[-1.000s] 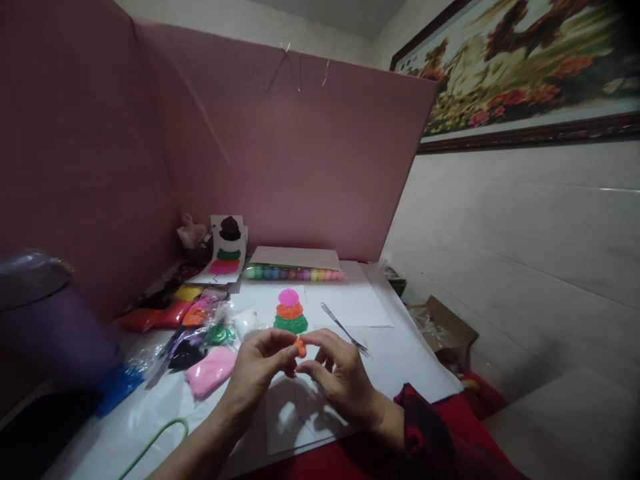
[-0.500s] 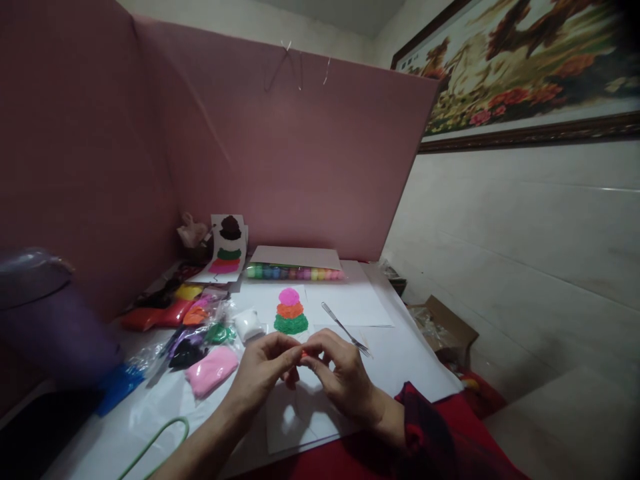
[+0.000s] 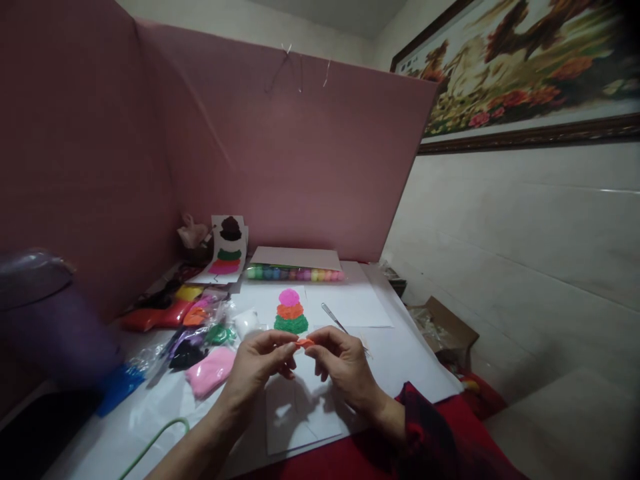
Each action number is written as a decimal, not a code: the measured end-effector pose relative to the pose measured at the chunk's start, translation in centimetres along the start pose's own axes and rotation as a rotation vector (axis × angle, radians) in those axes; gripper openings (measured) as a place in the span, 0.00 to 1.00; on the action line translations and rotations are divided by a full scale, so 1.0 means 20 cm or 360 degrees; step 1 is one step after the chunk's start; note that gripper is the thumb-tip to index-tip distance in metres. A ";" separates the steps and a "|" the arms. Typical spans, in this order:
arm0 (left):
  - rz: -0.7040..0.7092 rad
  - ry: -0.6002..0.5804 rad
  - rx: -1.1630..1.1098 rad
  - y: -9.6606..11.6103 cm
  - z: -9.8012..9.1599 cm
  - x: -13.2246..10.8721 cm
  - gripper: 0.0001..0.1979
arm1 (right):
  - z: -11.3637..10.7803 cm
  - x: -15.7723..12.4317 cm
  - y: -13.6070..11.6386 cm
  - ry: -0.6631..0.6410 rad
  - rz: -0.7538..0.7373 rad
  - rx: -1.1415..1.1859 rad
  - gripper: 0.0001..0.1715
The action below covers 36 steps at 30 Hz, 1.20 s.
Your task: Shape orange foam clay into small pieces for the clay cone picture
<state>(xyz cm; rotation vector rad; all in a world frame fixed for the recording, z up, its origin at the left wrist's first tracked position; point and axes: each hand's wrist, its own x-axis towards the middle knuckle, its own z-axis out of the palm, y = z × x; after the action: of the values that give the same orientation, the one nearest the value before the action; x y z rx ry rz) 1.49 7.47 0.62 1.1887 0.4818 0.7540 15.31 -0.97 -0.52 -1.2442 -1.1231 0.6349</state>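
Note:
A small strip of orange clay [image 3: 305, 343] is stretched between my fingertips, above the white paper. My left hand [image 3: 260, 360] pinches its left end. With thumb and forefinger, my right hand [image 3: 341, 360] pinches the other end. Just beyond the hands lies a sheet with a stacked clay shape [image 3: 291, 311], pink on top, orange in the middle and green below. Partly behind my right hand is a metal tool [image 3: 334, 316] with a slim handle; its far end is hidden. White paper [image 3: 300, 420] lies under my hands.
Bags of coloured clay crowd the left, among them a pink bag [image 3: 211, 371] and a blue bag [image 3: 121, 388]. A clear pack of coloured pieces [image 3: 295, 274] lies at the back, near a propped picture card [image 3: 230, 247]. A cardboard box [image 3: 445, 327] stands off the right edge.
My hands have drawn slightly apart, and the orange clay between them now shows as a longer strip. My right hand covers more of the metal tool.

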 end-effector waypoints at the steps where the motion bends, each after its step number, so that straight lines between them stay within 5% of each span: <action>1: 0.0009 -0.0028 0.0001 -0.01 0.00 0.00 0.08 | 0.00 0.00 0.00 -0.0023 -0.0027 -0.0001 0.04; 6: -0.0053 -0.0099 0.0037 -0.01 0.01 0.01 0.16 | 0.00 -0.02 -0.02 -0.0124 -0.0245 -0.0109 0.08; 12: -0.0090 -0.0173 0.0130 0.00 0.02 -0.01 0.11 | 0.00 -0.03 -0.01 -0.0160 -0.0348 -0.0202 0.13; 19: -0.0025 -0.0235 0.0173 0.01 0.04 -0.02 0.12 | 0.00 -0.01 -0.01 -0.0161 -0.0110 0.0014 0.04; 28: -0.0057 -0.0185 0.0148 0.00 0.04 -0.02 0.11 | 0.00 -0.02 -0.05 -0.0161 -0.0348 -0.0298 0.02; 36: 0.0069 -0.0054 0.0178 0.01 0.04 -0.02 0.07 | 0.00 0.03 -0.02 -0.0154 0.0214 0.0585 0.08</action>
<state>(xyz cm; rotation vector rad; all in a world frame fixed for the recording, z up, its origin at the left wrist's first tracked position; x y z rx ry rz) 1.70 6.66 1.13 1.3175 0.4766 0.7507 15.56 -0.56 -0.03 -0.9843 -0.9533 0.9656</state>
